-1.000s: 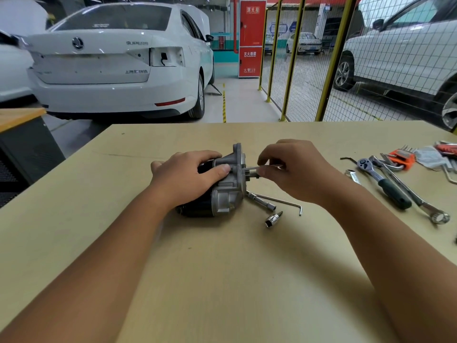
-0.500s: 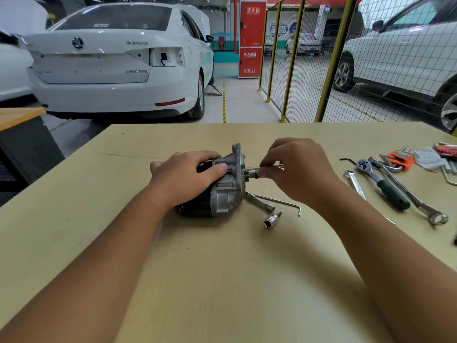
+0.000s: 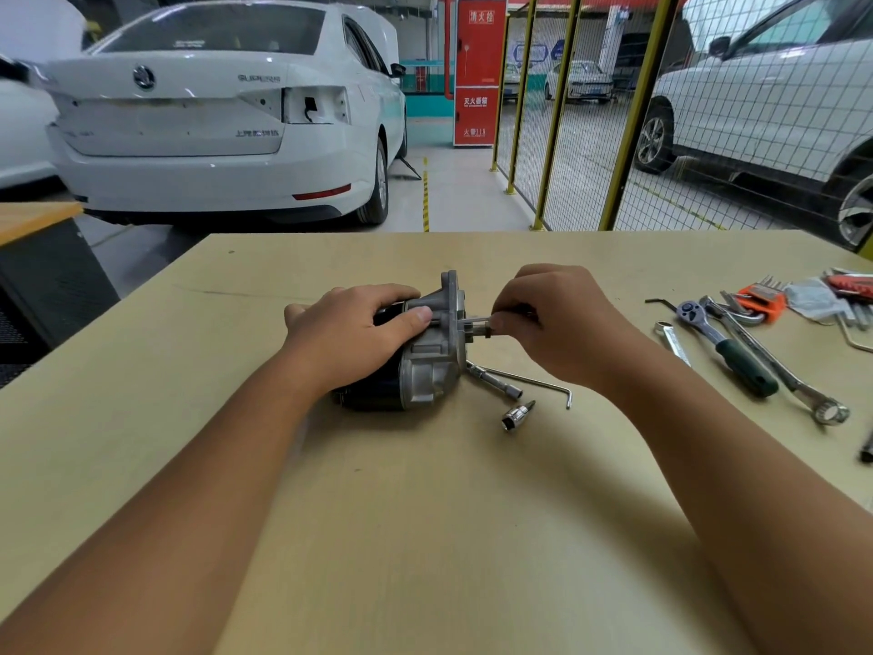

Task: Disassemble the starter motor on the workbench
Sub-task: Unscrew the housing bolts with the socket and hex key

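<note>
Socket (image 3: pixel 517 414), hex key (image 3: pixel 534 383) beside starter motor (image 3: pixel 425 366) — right hand (image 3: pixel 562 323) perhaps hides more.

starter motor (image 3: pixel 425 366) mid-workbench (image 3: pixel 425 536) | socket (image 3: pixel 517 415) near its right | ratchet (image 3: pixel 725 349) far right

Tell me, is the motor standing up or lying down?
Lying down. The starter motor rests on its side on the workbench, steadied by the left hand.
</note>
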`<state>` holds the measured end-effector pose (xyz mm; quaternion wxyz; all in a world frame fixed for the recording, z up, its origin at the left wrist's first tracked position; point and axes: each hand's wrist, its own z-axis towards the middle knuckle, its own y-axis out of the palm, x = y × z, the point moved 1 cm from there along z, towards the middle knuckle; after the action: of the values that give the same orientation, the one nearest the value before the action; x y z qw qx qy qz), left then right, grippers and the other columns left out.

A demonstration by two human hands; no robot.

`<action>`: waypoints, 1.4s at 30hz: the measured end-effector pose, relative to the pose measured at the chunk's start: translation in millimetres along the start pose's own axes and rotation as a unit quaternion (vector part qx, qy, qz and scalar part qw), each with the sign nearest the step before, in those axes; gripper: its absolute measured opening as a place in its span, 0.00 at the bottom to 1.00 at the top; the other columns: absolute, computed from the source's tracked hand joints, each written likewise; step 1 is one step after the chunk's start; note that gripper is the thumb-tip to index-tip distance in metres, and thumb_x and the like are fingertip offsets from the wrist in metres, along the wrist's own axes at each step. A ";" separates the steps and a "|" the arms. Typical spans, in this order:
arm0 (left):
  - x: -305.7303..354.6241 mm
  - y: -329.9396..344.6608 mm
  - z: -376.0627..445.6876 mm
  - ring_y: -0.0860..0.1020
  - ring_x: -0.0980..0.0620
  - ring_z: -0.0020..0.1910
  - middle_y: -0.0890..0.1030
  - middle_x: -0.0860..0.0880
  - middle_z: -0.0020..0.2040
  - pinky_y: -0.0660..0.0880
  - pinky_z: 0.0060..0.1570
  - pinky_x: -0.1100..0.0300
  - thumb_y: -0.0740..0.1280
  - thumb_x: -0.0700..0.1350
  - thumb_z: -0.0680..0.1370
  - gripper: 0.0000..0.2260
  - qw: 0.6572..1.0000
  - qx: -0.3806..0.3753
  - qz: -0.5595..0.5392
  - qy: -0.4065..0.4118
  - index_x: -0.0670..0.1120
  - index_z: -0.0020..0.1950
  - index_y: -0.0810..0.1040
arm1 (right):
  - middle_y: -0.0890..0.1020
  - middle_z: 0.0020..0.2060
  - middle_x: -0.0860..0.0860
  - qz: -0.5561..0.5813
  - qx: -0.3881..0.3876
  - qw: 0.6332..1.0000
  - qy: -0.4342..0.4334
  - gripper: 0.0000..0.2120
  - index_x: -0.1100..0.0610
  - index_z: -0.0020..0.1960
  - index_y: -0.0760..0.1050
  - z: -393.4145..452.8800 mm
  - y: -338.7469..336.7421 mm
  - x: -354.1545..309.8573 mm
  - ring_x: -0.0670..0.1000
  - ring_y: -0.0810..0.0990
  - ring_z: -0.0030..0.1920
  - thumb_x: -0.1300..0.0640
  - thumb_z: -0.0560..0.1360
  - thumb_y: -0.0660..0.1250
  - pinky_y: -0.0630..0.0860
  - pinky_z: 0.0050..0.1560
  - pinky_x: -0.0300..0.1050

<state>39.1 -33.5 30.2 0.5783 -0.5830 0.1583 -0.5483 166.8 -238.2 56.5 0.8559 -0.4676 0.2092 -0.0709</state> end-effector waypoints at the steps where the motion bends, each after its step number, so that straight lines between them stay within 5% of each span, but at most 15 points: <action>1: 0.3 -0.2 -0.4 0.73 0.54 0.66 0.79 0.65 0.62 0.58 0.57 0.48 0.51 0.77 0.70 0.28 1.000 -0.002 -0.002 0.000 0.73 0.65 0.73 | 0.80 0.41 0.48 -0.014 0.008 1.000 0.001 0.04 0.55 0.47 0.85 -0.4 -0.8 -1.0 0.51 0.77 0.43 0.57 0.77 0.71 0.75 0.48 0.51; 5: 1.1 -1.5 -1.2 0.73 0.53 0.67 0.79 0.65 0.64 0.59 0.59 0.47 0.53 0.77 0.68 0.29 1.000 -0.006 0.000 -0.003 0.73 0.66 0.73 | 0.79 0.42 0.41 -0.085 0.033 0.996 0.009 0.02 0.47 0.45 0.83 -2.9 -3.3 -5.4 0.50 0.74 0.48 0.50 0.75 0.73 0.70 0.51 0.52; 11: 0.6 -0.5 -1.1 0.73 0.54 0.67 0.79 0.65 0.63 0.59 0.59 0.47 0.50 0.79 0.67 0.32 1.000 -0.004 0.007 0.005 0.73 0.67 0.72 | 0.77 0.37 0.45 0.000 -0.005 1.000 0.002 0.04 0.55 0.45 0.82 -2.2 1.1 -2.0 0.44 0.74 0.38 0.57 0.73 0.76 0.71 0.41 0.44; 16: -0.1 0.1 0.1 0.73 0.54 0.67 0.80 0.66 0.61 0.57 0.55 0.49 0.49 0.76 0.72 0.25 1.000 0.005 -0.005 0.009 0.74 0.64 0.71 | 0.80 0.40 0.51 0.004 -0.012 1.000 0.000 0.08 0.57 0.46 0.84 -1.5 0.4 -1.2 0.48 0.74 0.38 0.53 0.77 0.71 0.68 0.41 0.43; 21: -0.6 -0.2 0.6 0.73 0.54 0.66 0.80 0.64 0.62 0.58 0.56 0.48 0.49 0.77 0.70 0.28 1.000 -0.001 0.003 0.004 0.73 0.66 0.73 | 0.79 0.44 0.53 -0.001 -0.023 1.000 -0.001 0.08 0.58 0.49 0.85 -1.5 -0.2 -3.7 0.53 0.77 0.44 0.57 0.79 0.68 0.74 0.48 0.48; 30: -0.4 -1.5 -0.3 0.72 0.53 0.69 0.78 0.64 0.66 0.58 0.58 0.48 0.53 0.77 0.68 0.31 1.000 -0.008 0.009 0.000 0.72 0.68 0.73 | 0.77 0.46 0.41 -0.112 -0.012 0.993 0.018 0.04 0.46 0.48 0.78 -2.8 -0.6 -7.2 0.50 0.73 0.50 0.46 0.78 0.68 0.69 0.52 0.52; 34: -0.6 -0.2 0.0 0.72 0.53 0.69 0.78 0.64 0.66 0.57 0.56 0.49 0.50 0.79 0.66 0.33 1.000 -0.004 0.008 0.004 0.73 0.67 0.72 | 0.80 0.40 0.48 -0.031 -0.017 0.999 0.027 0.03 0.50 0.48 0.78 -3.0 0.2 -5.7 0.53 0.76 0.43 0.51 0.78 0.69 0.75 0.44 0.50; 38: -1.5 0.7 1.4 0.73 0.54 0.67 0.80 0.64 0.63 0.56 0.55 0.48 0.50 0.76 0.72 0.25 1.000 0.000 -0.001 0.006 0.73 0.65 0.72 | 0.79 0.40 0.53 -0.001 -0.007 1.000 0.005 0.07 0.57 0.49 0.83 -1.5 -2.4 -3.7 0.53 0.76 0.42 0.57 0.80 0.66 0.70 0.44 0.46; 42: -0.9 0.7 1.0 0.73 0.54 0.66 0.80 0.65 0.62 0.57 0.55 0.48 0.49 0.77 0.70 0.28 1.000 -0.003 -0.002 0.004 0.73 0.65 0.72 | 0.79 0.41 0.52 -0.012 -0.014 1.000 -0.007 0.06 0.60 0.48 0.84 0.1 -6.3 -1.5 0.53 0.77 0.43 0.60 0.78 0.68 0.68 0.45 0.43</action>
<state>40.0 -32.4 29.5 0.5748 -0.5827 0.1614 -0.5513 166.0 -241.1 62.2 0.8496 -0.4829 0.1984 -0.0751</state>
